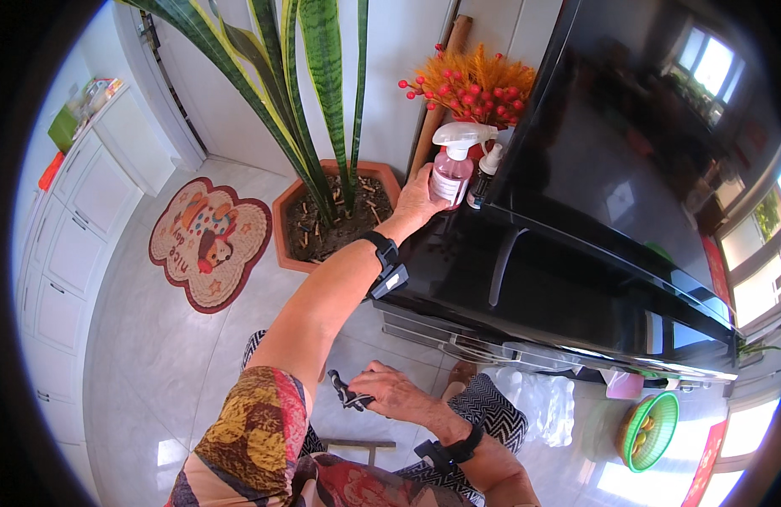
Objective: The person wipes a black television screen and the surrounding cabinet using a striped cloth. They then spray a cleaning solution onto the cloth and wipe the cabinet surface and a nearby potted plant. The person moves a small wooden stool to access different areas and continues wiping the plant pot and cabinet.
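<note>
My left hand (422,198) is wrapped around the lower part of a spray bottle (452,172) that holds pink liquid and has a whitish trigger head. The bottle is upright at the far end of a glossy black TV cabinet (441,266); whether its base touches the top I cannot tell. Close beside it stands a smaller dark bottle (481,184) with a white nozzle. Lower down, in front of my body, my right hand (390,390) grips a crumpled dark cloth (350,393) with pale markings. Its fingers partly cover the cloth.
A large black television (619,127) rises along the cabinet. Red berries and orange dried stems (470,89) stand behind the bottles. A potted snake plant (286,244) is left of my forearm, beyond it a floor mat (210,244). Wrapped clear bottles (536,405) and a green basket (666,431) sit right.
</note>
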`<control>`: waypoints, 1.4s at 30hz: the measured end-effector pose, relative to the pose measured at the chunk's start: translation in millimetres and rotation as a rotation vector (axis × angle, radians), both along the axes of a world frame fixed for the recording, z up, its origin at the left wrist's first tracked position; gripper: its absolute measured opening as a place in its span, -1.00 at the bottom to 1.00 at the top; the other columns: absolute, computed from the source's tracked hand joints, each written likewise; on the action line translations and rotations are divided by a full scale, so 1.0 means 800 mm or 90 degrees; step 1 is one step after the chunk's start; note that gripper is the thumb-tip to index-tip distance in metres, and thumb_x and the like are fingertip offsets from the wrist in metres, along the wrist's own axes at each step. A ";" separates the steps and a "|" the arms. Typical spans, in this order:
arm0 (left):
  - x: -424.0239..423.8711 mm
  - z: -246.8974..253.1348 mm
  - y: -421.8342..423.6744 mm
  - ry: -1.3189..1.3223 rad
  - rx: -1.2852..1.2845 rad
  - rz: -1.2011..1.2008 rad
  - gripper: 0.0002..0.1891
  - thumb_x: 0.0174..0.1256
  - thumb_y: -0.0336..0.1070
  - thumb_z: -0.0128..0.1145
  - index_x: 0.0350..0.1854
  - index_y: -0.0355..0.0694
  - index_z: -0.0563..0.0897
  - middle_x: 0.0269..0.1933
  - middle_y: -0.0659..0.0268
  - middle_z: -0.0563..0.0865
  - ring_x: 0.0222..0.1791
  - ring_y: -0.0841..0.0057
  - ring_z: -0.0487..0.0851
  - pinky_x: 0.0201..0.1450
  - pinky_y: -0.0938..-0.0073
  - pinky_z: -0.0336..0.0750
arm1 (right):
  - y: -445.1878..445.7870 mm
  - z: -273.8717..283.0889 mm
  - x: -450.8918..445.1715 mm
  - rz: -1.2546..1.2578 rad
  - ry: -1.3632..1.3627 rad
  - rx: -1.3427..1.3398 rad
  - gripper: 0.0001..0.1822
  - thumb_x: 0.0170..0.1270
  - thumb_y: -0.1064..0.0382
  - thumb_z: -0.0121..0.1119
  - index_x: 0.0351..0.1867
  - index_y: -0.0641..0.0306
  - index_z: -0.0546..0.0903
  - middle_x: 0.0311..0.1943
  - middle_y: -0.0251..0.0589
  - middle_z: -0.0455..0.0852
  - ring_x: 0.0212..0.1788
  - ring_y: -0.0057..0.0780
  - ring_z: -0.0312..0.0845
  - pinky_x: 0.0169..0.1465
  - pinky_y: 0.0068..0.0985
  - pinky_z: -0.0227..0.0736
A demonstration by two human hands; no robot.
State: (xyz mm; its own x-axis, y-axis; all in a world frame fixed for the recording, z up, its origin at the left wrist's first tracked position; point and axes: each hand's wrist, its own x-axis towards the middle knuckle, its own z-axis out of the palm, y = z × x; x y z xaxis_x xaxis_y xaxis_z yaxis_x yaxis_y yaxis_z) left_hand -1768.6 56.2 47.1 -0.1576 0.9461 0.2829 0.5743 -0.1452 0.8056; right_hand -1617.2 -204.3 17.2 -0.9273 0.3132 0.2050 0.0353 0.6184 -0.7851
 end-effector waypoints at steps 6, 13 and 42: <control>-0.006 -0.013 0.010 0.000 0.038 -0.023 -0.11 -0.14 -0.32 0.45 0.32 -0.22 0.22 0.14 0.04 0.51 0.18 0.11 0.48 0.25 0.29 0.36 | -0.002 -0.004 0.000 0.000 0.019 -0.009 -0.56 -0.18 0.43 0.30 -0.12 0.21 0.62 -0.16 -0.32 0.63 -0.09 -0.27 0.39 0.05 -0.39 0.40; -0.006 -0.006 0.010 -0.088 0.013 -0.062 -0.11 -0.13 -0.36 0.45 0.32 -0.24 0.22 0.19 0.03 0.50 0.19 0.20 0.50 0.25 0.37 0.37 | 0.000 0.000 0.002 -0.010 0.023 0.004 -0.57 -0.19 0.44 0.27 -0.13 0.27 0.63 -0.13 -0.28 0.66 -0.09 -0.26 0.44 0.01 -0.40 0.45; -0.013 -0.001 -0.004 -0.035 -0.005 -0.047 -0.05 -0.09 -0.20 0.44 0.36 -0.30 0.15 0.15 -0.07 0.53 0.18 0.14 0.51 0.23 0.33 0.38 | 0.014 0.004 0.002 -0.049 0.057 -0.007 -0.57 -0.19 0.48 0.24 -0.14 0.34 0.59 -0.13 -0.17 0.64 -0.07 -0.17 0.44 0.06 -0.36 0.41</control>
